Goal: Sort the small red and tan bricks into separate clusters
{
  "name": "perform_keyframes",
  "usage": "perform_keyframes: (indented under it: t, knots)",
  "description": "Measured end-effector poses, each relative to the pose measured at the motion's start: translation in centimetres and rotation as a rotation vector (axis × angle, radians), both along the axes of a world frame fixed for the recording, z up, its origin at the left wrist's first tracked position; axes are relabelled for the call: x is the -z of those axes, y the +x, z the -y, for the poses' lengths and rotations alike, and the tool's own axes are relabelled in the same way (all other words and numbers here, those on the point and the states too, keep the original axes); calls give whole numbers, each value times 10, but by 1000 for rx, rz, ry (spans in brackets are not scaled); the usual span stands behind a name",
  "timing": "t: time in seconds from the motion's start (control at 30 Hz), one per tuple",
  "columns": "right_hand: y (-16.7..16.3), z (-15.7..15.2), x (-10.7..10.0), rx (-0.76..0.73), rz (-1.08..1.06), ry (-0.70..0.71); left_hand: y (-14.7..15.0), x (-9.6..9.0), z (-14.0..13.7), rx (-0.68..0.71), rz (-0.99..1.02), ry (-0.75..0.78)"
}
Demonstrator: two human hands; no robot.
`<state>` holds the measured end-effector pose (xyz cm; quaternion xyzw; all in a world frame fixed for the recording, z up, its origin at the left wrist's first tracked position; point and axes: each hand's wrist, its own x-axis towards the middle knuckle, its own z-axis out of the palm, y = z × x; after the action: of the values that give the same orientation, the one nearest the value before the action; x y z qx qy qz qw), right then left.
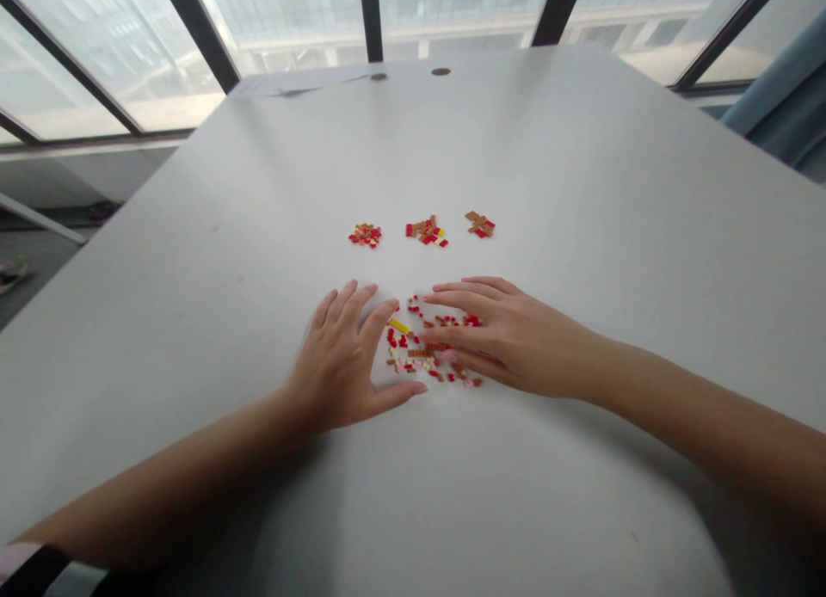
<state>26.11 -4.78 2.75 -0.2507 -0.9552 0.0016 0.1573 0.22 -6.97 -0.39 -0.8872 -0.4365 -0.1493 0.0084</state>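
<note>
A loose spread of small building bricks [419, 353] in red, brown, yellow, white and pink lies on the white table between my hands. My left hand [345, 352] rests at the left side of the spread, fingers apart and thumb stretched along its near edge. Close to its index finger lies a long yellow piece [398, 326]. My right hand [509, 335] reaches over the right part of the bricks with its fingers extended, hiding some of them. Nothing shows gripped in either hand.
Beyond my hands lie three small sorted piles: a left pile [366, 235] of tiny pieces, a middle pile [427, 230] and a right pile [481, 224] of flatter brown and red pieces. Two round discs [440, 71] sit at the table's far edge, before the windows.
</note>
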Motion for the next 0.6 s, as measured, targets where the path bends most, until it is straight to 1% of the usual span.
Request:
perform_keyframes:
  t: [0.1,0.17,0.3,0.4,0.5,0.6]
  knots:
    - [5,-4,-3,46,1,25,-1,1,0,2,5,-3]
    - [10,-7,-3,81,2,16,-3,2,0,12,6,-12]
    - [19,-15,2,124,-34,-41,-5,2,1,86,16,-22]
    - [23,-20,9,152,-75,-119,-5,2,2,132,24,-8]
    - [23,-22,13,154,-113,-190,-5,0,4,115,26,-1]
    - [21,-22,16,154,-138,-213,-5,-1,4,61,24,13]
